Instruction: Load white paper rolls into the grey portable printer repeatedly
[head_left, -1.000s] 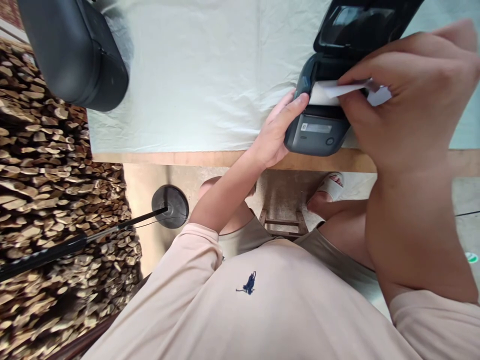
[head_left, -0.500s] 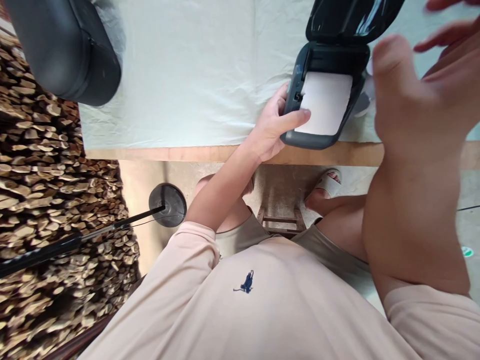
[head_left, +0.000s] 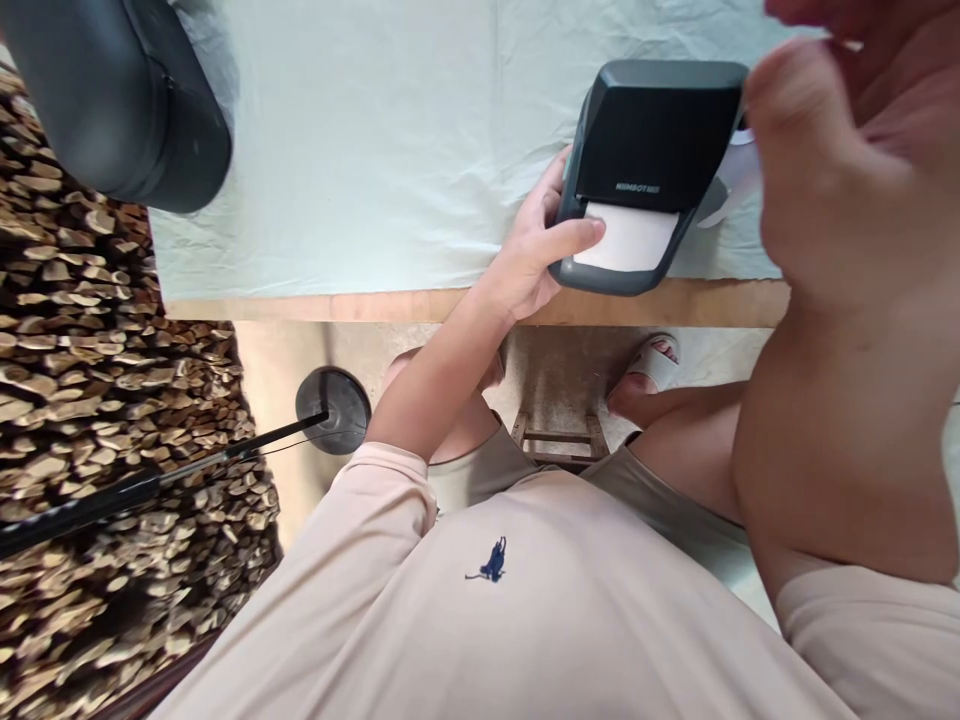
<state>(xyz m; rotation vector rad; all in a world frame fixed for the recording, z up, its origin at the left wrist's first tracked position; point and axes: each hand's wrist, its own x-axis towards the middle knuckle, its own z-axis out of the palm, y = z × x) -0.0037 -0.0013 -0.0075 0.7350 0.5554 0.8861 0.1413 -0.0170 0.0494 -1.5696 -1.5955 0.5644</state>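
My left hand (head_left: 541, 240) grips a dark grey label printer (head_left: 634, 140) from its left side, just above the table's front edge. The thumb lies on a white label (head_left: 637, 238) that shows below the printer's black lid, which is down. My right hand (head_left: 847, 170) is raised at the upper right, close to the camera, with its thumb apart from the fingers. Nothing shows in it; the fingers are blurred and partly cut off by the frame. Its thumb tip appears beside the printer's top right corner, but contact cannot be made out.
A pale green cloth covers the table (head_left: 360, 150). On its left stands a black rounded case (head_left: 142, 110), clear plastic behind it. A whitish translucent item (head_left: 731, 180) lies right of the printer. Below are a black stand (head_left: 334, 410), a wooden stool (head_left: 559, 440) and stacked firewood (head_left: 112, 420).
The printer's lid has swung down from open to closed, covering the upper part of the label. My right hand stays raised at the right, its fingers now more bent.
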